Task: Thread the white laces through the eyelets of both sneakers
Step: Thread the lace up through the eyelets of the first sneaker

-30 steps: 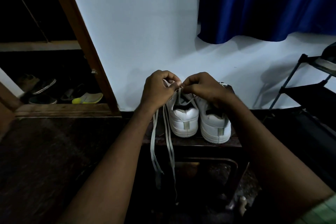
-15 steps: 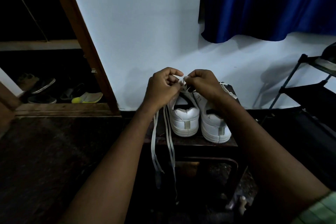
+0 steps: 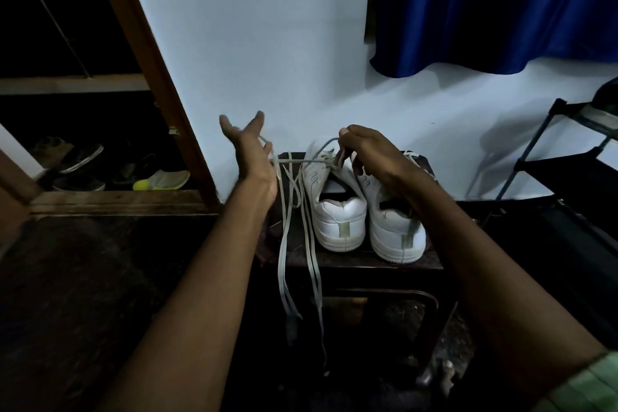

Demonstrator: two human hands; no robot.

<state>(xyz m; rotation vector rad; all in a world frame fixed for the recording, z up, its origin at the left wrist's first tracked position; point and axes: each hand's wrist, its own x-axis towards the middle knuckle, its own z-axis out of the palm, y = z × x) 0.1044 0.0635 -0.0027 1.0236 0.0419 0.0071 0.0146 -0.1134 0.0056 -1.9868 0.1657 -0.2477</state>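
Note:
Two white sneakers stand heel-toward-me on a small dark stool (image 3: 354, 260): the left sneaker (image 3: 338, 218) and the right sneaker (image 3: 398, 235). White laces (image 3: 302, 244) run from the left sneaker's eyelets and hang over the stool's front edge. My left hand (image 3: 250, 152) is raised to the left of the sneakers with fingers spread, and a strand of lace is stretched taut across its far side. My right hand (image 3: 368, 154) hovers over the left sneaker's tongue and pinches a lace near the top eyelets. The right sneaker's front is hidden behind my right hand.
A white wall rises just behind the stool, with a blue curtain (image 3: 495, 7) at upper right. A black shoe rack (image 3: 568, 164) stands at the right. At the left, past a wooden frame (image 3: 160, 77), several shoes (image 3: 160, 179) lie on a low ledge.
My left hand has swung out to the left and opened its fingers, drawing a lace strand sideways from the left sneaker. My right hand stays over the eyelets.

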